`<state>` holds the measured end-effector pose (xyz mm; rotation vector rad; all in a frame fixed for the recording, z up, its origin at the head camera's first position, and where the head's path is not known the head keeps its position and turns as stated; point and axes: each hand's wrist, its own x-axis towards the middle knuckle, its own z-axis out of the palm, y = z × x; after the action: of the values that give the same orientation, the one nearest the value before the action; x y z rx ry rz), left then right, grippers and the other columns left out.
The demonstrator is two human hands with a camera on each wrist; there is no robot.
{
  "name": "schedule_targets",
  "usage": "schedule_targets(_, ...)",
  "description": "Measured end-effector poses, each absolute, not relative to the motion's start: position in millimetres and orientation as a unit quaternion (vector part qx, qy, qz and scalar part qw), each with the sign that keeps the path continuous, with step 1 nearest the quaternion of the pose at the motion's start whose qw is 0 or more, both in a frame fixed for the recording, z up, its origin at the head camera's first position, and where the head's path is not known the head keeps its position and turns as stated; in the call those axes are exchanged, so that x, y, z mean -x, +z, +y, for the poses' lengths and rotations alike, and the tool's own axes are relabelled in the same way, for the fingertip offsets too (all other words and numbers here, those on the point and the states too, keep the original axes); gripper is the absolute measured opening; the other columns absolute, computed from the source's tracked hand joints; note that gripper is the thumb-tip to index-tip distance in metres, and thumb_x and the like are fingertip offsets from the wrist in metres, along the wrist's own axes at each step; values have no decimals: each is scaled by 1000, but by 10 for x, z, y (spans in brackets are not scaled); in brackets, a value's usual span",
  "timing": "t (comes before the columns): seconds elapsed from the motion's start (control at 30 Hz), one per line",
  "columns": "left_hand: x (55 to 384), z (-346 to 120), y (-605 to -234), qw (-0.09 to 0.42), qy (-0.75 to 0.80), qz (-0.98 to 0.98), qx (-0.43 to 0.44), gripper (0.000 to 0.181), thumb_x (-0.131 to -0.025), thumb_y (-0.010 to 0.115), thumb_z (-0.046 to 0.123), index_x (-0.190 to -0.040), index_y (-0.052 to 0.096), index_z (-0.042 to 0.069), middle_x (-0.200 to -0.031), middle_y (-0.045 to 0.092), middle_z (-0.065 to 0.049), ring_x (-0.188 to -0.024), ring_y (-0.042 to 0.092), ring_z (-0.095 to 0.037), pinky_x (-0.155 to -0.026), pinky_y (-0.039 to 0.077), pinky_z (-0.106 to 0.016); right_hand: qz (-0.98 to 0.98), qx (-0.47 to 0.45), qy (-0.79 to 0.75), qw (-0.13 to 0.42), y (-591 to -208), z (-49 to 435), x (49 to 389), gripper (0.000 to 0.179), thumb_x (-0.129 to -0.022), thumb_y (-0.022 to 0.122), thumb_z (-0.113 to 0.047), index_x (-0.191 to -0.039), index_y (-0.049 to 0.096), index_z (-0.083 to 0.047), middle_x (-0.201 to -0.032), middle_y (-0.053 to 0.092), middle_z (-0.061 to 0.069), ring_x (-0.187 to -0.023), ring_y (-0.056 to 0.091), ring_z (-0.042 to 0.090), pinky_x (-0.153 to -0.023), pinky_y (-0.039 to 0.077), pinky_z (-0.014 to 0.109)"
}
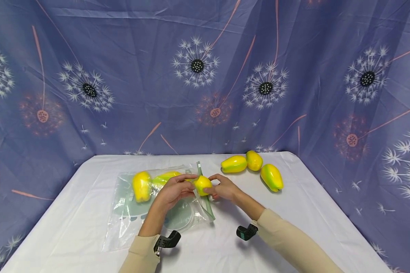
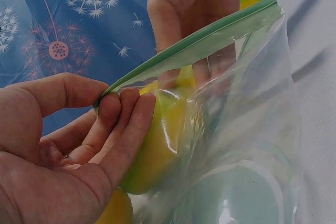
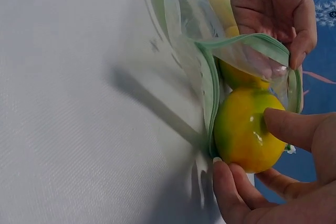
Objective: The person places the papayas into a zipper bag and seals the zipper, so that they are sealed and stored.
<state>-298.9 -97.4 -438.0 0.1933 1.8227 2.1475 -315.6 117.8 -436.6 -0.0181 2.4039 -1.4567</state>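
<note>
A clear zip bag (image 1: pixel 119 227) with a green zip edge lies on the table, its mouth facing right. Two yellow-green papayas, one a papaya (image 1: pixel 141 186) at the left, show through its plastic. My left hand (image 1: pixel 175 192) pinches the green zip edge (image 2: pixel 194 43) between thumb and fingers, its other fingers against the bag's side. At the mouth, my right hand (image 1: pixel 224 187) holds another papaya (image 3: pixel 251 129) by its end, thumb on top and fingers below. That papaya is partly inside the opening, touching a papaya deeper in.
Three more papayas lie at the back right of the white table (image 1: pixel 311 227): one papaya (image 1: pixel 234 164) on its side, a second papaya (image 1: pixel 254 160) behind, and a third papaya (image 1: pixel 272 177) nearer. A blue dandelion-print curtain (image 1: pixel 140 76) hangs around the table.
</note>
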Motion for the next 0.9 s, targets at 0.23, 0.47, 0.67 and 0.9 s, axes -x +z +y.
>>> schedule_targets(0.23,3003,-975,-4402,161,752,635,-74,49,-92,60,-1,-141,55,-7,-133,60,-29,-90,71,-21,-86,62,-35,842,3,-511,170,-4360,1133,3141,58,-86,80,-27,-133,57,-4,-109,69,12,-85,68,22,-79,60,33)
schedule_targets(0.47,2989,-979,-4408,160,750,638,-74,49,-92,60,-1,-140,55,-7,-130,61,-29,-91,71,-20,-90,61,-40,825,7,-533,187,-4396,1099,3147,56,-87,78,-23,-132,55,0,-101,73,12,-84,71,22,-80,61,33)
schedule_targets(0.67,2995,-959,-4390,153,749,641,-71,49,-91,60,0,-140,56,-6,-129,60,-29,-88,70,-18,-90,60,-40,814,-2,-550,190,-4369,1079,3158,49,-87,76,-20,-124,55,4,-103,69,14,-89,70,24,-84,61,35)
schedule_targets(0.9,2978,-965,-4391,154,747,644,-67,48,-92,60,-2,-139,57,-5,-128,61,-27,-88,69,-17,-89,61,-39,808,-7,-556,196,-4393,1042,3164,35,-88,75,-18,-108,56,3,-96,69,16,-84,67,21,-80,60,33)
